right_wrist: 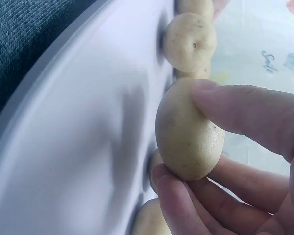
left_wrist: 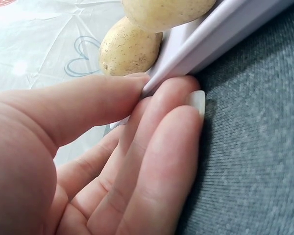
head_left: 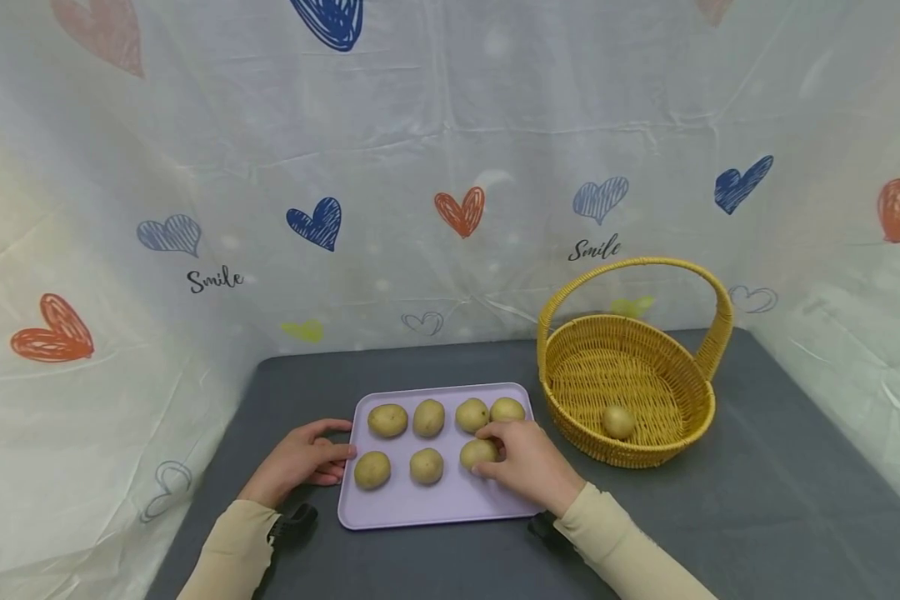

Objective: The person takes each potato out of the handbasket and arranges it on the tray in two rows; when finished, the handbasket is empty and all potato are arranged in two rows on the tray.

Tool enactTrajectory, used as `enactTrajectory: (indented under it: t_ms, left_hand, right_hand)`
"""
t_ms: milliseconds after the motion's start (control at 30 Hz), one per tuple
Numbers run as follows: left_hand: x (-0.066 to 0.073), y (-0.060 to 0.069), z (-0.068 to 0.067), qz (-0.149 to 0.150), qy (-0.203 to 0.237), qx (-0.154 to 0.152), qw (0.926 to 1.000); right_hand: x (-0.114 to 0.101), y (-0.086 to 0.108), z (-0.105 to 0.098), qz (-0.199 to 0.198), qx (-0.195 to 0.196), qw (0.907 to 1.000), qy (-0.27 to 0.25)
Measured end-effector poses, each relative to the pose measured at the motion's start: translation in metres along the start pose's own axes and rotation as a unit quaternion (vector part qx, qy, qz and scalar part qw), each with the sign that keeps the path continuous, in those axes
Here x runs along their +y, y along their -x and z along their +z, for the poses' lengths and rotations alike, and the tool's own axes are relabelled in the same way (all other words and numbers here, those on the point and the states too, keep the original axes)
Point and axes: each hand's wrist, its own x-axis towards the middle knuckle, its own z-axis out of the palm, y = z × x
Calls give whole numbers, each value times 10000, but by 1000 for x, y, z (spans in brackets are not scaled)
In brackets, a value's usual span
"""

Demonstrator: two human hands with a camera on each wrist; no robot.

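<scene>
My right hand (head_left: 531, 463) grips a potato (right_wrist: 188, 129) between thumb and fingers, over the right part of the lilac tray (head_left: 450, 507). In the right wrist view that potato is smooth, pale yellow and oval. My left hand (head_left: 303, 454) pinches the tray's left edge, thumb on the rim (left_wrist: 174, 63) and fingers against its outer side, as the left wrist view shows. Several other potatoes lie on the tray in two rows, among them one at the front left (head_left: 372, 470) and one at the back (head_left: 428, 417). The right hand partly covers the back right potato (head_left: 507, 409).
A yellow woven basket (head_left: 562, 429) with a tall arched handle (head_left: 637, 262) stands to the right of the tray, a single potato (head_left: 618, 422) inside. Dark grey cloth (head_left: 435, 567) covers the table. A white curtain (head_left: 390, 150) printed with hearts hangs behind and at both sides.
</scene>
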Motion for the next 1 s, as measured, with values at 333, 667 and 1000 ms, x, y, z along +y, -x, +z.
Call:
enactTrajectory:
  t_ms: [333, 667, 1000]
  left_hand:
    - [-1, 0, 0, -5, 33, 20, 10000]
    - [2, 1, -1, -11, 42, 27, 10000]
    - [1, 0, 0, -19, -45, 82, 10000]
  right_hand:
    - [1, -1, 4, 24, -77, 10000, -6]
    - [1, -2, 7, -88, -52, 9999, 17]
    - [2, -2, 9, -24, -83, 10000, 1]
